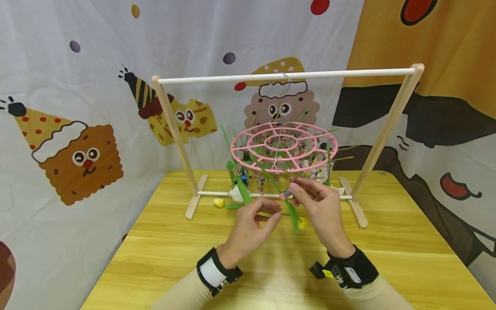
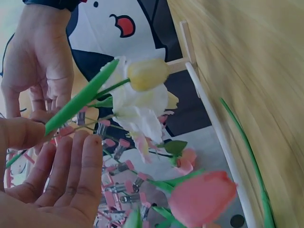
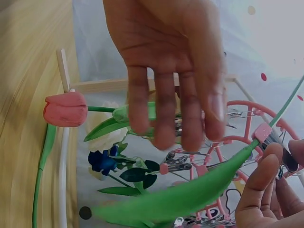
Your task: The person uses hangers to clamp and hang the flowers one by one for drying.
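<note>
My right hand (image 1: 321,211) pinches a metal clip (image 1: 287,193) with pink tips, in front of the round pink clip hanger (image 1: 286,171). In the right wrist view, the clip's pink tips (image 3: 261,133) sit on a green stem that carries a long leaf (image 3: 190,190). The yellow tulip (image 2: 148,74) on this stem shows in the left wrist view. Close beside the stem is my left hand (image 1: 252,226), fingers loosely bent, with a gap between thumb and fingertips; its palm and fingers (image 3: 164,118) show holding nothing in the right wrist view.
The hanger hangs by its hook from a white rod (image 1: 232,78) on a wooden stand (image 1: 387,129). Several clips around it carry flowers, among them a pink tulip (image 2: 202,199) and a blue flower (image 3: 102,161). Another yellow tulip (image 1: 218,202) lies on the wooden table (image 1: 162,241).
</note>
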Demonstrator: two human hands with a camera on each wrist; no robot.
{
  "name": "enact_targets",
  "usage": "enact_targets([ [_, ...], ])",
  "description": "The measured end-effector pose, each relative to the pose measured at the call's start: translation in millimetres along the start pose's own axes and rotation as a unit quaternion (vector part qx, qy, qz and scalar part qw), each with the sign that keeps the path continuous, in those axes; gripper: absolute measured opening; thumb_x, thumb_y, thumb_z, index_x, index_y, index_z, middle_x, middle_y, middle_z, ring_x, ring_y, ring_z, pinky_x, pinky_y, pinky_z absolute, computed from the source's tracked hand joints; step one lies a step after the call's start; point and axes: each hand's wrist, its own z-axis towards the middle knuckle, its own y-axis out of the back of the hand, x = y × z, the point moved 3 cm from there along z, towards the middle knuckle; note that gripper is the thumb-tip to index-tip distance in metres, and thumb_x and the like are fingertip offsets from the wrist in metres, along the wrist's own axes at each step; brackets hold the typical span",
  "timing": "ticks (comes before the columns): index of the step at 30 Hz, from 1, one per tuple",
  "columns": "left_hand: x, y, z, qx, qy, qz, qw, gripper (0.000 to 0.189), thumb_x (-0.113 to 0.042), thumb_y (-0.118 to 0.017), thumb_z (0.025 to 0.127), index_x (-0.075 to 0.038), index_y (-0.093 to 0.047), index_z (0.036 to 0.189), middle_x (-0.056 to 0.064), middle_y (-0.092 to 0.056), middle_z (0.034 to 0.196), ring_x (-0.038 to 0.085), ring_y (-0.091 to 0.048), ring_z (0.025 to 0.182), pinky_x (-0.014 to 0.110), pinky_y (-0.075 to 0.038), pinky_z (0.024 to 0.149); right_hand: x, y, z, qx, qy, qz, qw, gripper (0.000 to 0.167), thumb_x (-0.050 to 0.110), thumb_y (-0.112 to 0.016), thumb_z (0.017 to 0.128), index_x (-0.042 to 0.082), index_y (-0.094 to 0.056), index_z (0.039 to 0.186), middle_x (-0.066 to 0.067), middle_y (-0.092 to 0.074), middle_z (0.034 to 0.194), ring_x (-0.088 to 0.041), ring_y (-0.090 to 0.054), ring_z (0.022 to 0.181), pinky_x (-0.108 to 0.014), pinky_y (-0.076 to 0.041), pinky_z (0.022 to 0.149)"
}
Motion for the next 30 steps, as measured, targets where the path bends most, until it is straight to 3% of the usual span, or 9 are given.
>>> enact_targets([
  [4, 3.7, 6.4, -4.9, 0.005, 0.002, 0.032, 0.9995, 0.017, -0.015, -0.080, 0.112, -0.013, -0.079, 0.129, 0.008, -0.086, 0.122, 0.017, -0.083, 0.106, 0.031, -0.072, 0.075, -0.6, 3.1, 0.2, 0.000, -0.007, -0.001, 1.0000, 0.029, 0.011, -0.077, 0.115, -0.006, -0.079, 0.138, 0.007, -0.085, 0.110, -0.013, -0.077, 0.082, -0.025, -0.068, 0.080],
  [11, 15.0, 21.4, -13.5, 0.006, 0.017, 0.069, 0.9975, 0.014, -0.014, -0.079, 0.113, -0.013, -0.080, 0.127, 0.001, -0.085, 0.117, 0.012, -0.081, 0.100, 0.033, -0.072, 0.082, -2.6, 9.9, 2.9, -0.006, -0.011, 0.004, 0.9999, 0.029, 0.011, -0.076, 0.115, -0.007, -0.078, 0.138, 0.006, -0.084, 0.108, -0.012, -0.076, 0.081, -0.023, -0.067, 0.077],
  [15, 23.2, 34.5, -18.1, 0.006, 0.037, 0.088, 0.9954, 0.014, -0.013, -0.079, 0.113, -0.013, -0.080, 0.126, 0.000, -0.085, 0.114, 0.013, -0.082, 0.102, 0.033, -0.072, 0.087, -2.5, 14.6, 4.6, -0.012, -0.004, 0.012, 0.9998, 0.030, 0.009, -0.075, 0.115, -0.009, -0.077, 0.138, 0.006, -0.084, 0.104, -0.011, -0.075, 0.079, -0.023, -0.067, 0.076],
  [19, 34.0, 51.6, -20.5, -0.008, 0.055, 0.112, 0.9921, 0.012, -0.011, -0.080, 0.111, -0.012, -0.081, 0.123, 0.001, -0.086, 0.114, 0.016, -0.083, 0.100, 0.033, -0.072, 0.083, -1.9, 19.4, 6.6, -0.018, 0.001, 0.029, 0.9994, 0.030, 0.007, -0.074, 0.115, -0.011, -0.076, 0.138, 0.006, -0.083, 0.100, -0.010, -0.075, 0.079, -0.022, -0.067, 0.075],
  [23, 48.7, 71.8, -19.2, -0.041, 0.077, 0.158, 0.9836, 0.009, -0.007, -0.081, 0.108, -0.012, -0.083, 0.116, 0.002, -0.086, 0.105, 0.015, -0.082, 0.093, 0.030, -0.070, 0.076, -2.0, 24.3, 8.5, -0.024, 0.001, 0.038, 0.9990, 0.030, 0.006, -0.074, 0.115, -0.012, -0.075, 0.138, 0.006, -0.084, 0.101, -0.009, -0.075, 0.079, -0.023, -0.067, 0.074],
  [26, 60.5, 85.0, -16.6, -0.061, 0.098, 0.206, 0.9717, 0.009, -0.007, -0.081, 0.107, -0.013, -0.084, 0.113, 0.001, -0.085, 0.099, 0.014, -0.080, 0.089, 0.026, -0.067, 0.072, -1.9, 28.0, 9.7, -0.028, -0.001, 0.040, 0.9988, 0.030, 0.007, -0.074, 0.115, -0.012, -0.075, 0.139, 0.006, -0.085, 0.102, -0.009, -0.075, 0.079, -0.022, -0.067, 0.074],
  [30, 77.4, 95.4, -10.9, -0.055, 0.111, 0.272, 0.9543, 0.008, -0.004, -0.080, 0.106, -0.008, -0.084, 0.112, 0.007, -0.085, 0.100, 0.021, -0.082, 0.091, 0.034, -0.068, 0.076, -1.7, 32.0, 11.1, -0.034, -0.002, 0.045, 0.9984, 0.031, 0.008, -0.074, 0.115, -0.012, -0.075, 0.139, 0.005, -0.086, 0.104, -0.009, -0.075, 0.079, -0.022, -0.067, 0.073],
])
